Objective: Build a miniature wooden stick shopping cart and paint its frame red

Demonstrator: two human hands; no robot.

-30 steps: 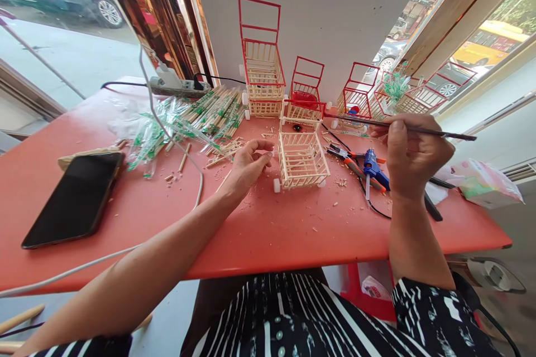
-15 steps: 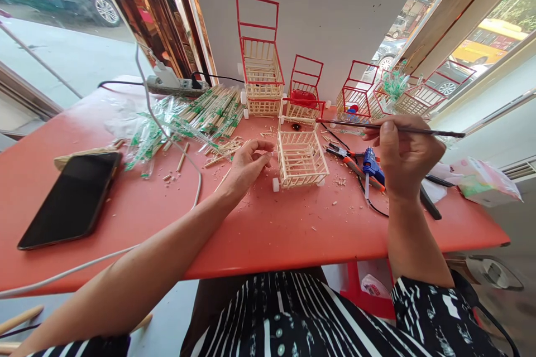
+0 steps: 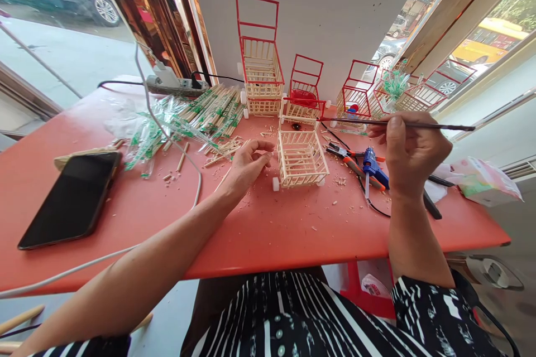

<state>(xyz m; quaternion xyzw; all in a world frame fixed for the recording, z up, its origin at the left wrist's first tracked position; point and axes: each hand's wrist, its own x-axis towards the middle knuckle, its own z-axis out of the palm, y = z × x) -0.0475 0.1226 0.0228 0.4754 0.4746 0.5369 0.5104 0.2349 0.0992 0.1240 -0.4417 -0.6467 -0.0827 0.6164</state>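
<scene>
A miniature shopping cart (image 3: 302,162) made of pale wooden sticks stands on white wheels in front of me. Its top handle bar (image 3: 307,101) is red, while the basket and lower bar are bare wood. My left hand (image 3: 247,166) is closed at the cart's left side, thumb and fingertips holding its edge. In my right hand (image 3: 412,148) is a thin dark-handled paintbrush (image 3: 364,121), gripped between thumb and fingers. The brush tip points left, at the right end of the cart's handle frame. A small pot of dark red paint (image 3: 296,126) sits behind the frame.
Several red-trimmed carts (image 3: 262,70) line the wall. Wrapped stick bundles (image 3: 213,109) and a phone (image 3: 71,201) lie left. Pliers (image 3: 354,163), a blue glue gun (image 3: 373,167) and a tissue pack (image 3: 486,178) lie right. A white cable (image 3: 200,178) crosses the red table (image 3: 268,240).
My right hand has shifted slightly to the right and down with the paintbrush, whose tip slid a little right. My left hand and the cart are about where they were.
</scene>
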